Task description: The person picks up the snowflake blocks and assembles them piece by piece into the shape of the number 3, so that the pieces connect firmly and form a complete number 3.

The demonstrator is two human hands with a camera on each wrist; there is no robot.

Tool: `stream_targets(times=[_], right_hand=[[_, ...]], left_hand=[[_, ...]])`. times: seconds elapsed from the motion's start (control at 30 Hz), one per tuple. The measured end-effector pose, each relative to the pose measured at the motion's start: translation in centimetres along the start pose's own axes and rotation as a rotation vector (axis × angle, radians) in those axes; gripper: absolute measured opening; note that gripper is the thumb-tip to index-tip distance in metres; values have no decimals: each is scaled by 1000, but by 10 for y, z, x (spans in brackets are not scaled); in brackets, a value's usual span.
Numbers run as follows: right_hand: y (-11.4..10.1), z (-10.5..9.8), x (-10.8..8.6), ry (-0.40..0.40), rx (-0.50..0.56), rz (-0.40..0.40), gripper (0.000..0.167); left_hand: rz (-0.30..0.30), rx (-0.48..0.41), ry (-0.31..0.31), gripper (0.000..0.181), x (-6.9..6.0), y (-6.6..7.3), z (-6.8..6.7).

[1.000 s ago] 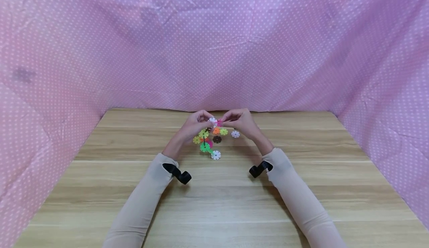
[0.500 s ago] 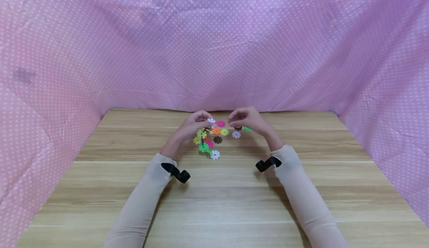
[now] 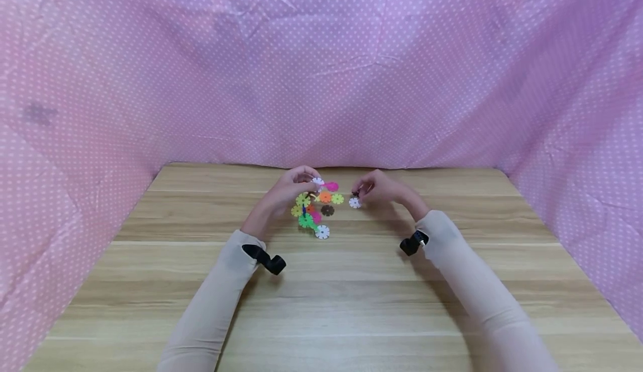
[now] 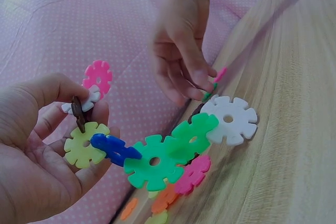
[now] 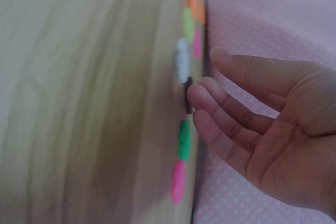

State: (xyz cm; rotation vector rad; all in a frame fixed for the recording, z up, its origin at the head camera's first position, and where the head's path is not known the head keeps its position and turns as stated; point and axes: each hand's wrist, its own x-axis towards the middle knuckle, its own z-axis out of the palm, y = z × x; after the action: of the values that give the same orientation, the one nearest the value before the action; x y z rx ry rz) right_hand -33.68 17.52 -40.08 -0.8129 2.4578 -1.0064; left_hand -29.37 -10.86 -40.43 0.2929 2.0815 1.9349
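A chain of notched plastic discs hangs from my left hand (image 3: pixel 288 189), whose thumb and fingers pinch its white disc (image 4: pixel 86 100). From that disc a pink disc (image 4: pixel 98 77) sticks out; brown, yellow (image 4: pixel 85 145), blue (image 4: pixel 114 149), green (image 4: pixel 154 162) and white (image 4: pixel 229 119) discs follow down the chain. My right hand (image 3: pixel 380 186) is low over loose discs, its fingers bent and parted, with nothing between them in the right wrist view. A dark disc (image 5: pixel 188 96) lies nearest its fingertips, beside a white disc (image 5: pixel 182 60).
More loose discs lie on the wooden table (image 3: pixel 321 305): orange (image 3: pixel 325 197), yellow-green (image 3: pixel 337 199), brown (image 3: pixel 327 210), plus green (image 5: pixel 184 140) and pink (image 5: pixel 178 181) ones near the right hand. A pink dotted cloth (image 3: pixel 321 81) hangs behind the table.
My right hand has let go of the pink disc, moved right, away from the chain, and lowered toward the loose discs. My left hand has stayed nearly still, holding the chain.
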Motion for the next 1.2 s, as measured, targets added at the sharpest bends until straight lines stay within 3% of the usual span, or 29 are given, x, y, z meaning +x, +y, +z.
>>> stream_targets(times=[0.3,0.53,0.93,1.2], right_hand=[[1,9,6,-7,-123,40,32],[-3,12,9,13,-151,34,21],[-1,16,8,38,-44,70,21],[-17,16,5,192,214,41,26]], left_hand=[[2,3,-4,13,0,-1,1],[-5,11,13,13,0,0,0],[2,29,11,15,2,-3,0],[1,32,11,15,2,-3,0]])
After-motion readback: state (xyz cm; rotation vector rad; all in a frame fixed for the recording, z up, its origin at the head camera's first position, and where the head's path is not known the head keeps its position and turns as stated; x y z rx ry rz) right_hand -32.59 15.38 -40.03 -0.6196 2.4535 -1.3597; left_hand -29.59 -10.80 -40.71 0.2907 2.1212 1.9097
